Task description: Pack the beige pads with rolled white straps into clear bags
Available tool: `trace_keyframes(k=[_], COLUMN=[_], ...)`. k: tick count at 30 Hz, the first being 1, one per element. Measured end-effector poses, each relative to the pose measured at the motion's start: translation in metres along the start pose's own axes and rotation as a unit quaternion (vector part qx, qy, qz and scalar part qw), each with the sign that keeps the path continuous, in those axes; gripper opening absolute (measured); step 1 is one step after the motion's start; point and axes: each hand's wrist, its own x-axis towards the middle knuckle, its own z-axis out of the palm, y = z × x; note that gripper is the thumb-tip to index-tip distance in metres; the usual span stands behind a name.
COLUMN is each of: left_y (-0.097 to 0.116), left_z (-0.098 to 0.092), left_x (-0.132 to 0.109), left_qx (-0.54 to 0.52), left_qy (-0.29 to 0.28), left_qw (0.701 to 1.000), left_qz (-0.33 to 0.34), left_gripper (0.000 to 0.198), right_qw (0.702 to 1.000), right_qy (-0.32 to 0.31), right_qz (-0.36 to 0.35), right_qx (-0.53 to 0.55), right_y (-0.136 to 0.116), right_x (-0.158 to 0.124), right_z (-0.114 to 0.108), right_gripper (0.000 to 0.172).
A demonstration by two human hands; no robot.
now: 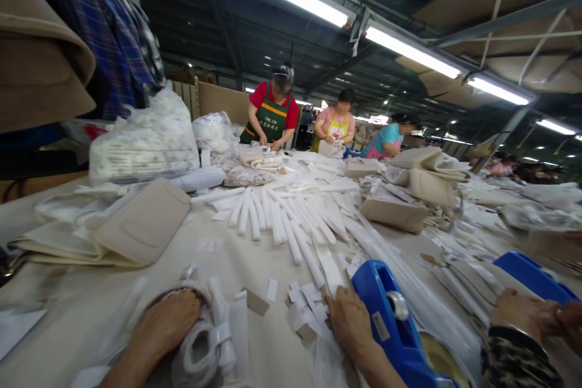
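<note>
With left hand [175, 315] at seven o'clock by bundle [182, 359], right hand [351, 318] at five by slips [310, 297], grips unclear; seemingly picking, next likely needing a pinch

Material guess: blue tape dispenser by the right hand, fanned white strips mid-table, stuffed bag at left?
Blue tape dispenser: likely moulded plastic, smooth, semi-gloss; even colour, rounded edges.
Fanned white strips: matte, soft-edged; perhaps foam or padded fabric, can't tell which.
Stuffed bag: probably thin clear plastic film, shiny; crinkled, pale contents showing through.
</note>
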Motion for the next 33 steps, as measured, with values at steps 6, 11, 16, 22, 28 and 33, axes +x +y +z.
trace_keyframes(k=[6, 11, 16, 22, 28, 33], left_y=[0.0, 0.002, 0.004, 0.009, 0.008, 0.008], left_z=[0.0, -0.002, -0.005, -0.011, -0.009, -0.008], left_x=[0.0, -0.002, -0.003, -0.004, -0.004, -0.002], left_qx=[0.015, 0.02, 0.014, 0.012, 0.01, 0.003], left_qy=[-0.044, -0.05, -0.051, -0.054, -0.052, -0.053], left_qw=[0.999, 0.998, 0.999, 0.998, 0.998, 0.998], left_qz=[-0.009, -0.008, -0.007, -0.019, -0.026, -0.03], left_gripper=[0.046, 0.046, 0.046, 0.049, 0.044, 0.044], right_qw=[0.999, 0.999, 1.0, 0.974, 0.917, 0.944], right_qy=[-0.036, -0.026, 0.006, -0.045, -0.218, -0.165], right_qz=[-0.001, 0.019, 0.018, -0.203, -0.244, -0.062], right_qx=[-0.015, -0.01, 0.018, 0.092, 0.226, 0.278], right_y=[-0.002, 0.006, 0.008, -0.039, -0.045, -0.043], right_x=[0.007, 0.014, 0.01, -0.046, -0.07, -0.031], right_z=[0.001, -0.007, -0.022, -0.011, -0.019, -0.024], right_gripper=[0.034, 0.031, 0.021, 0.016, 0.035, 0.033])
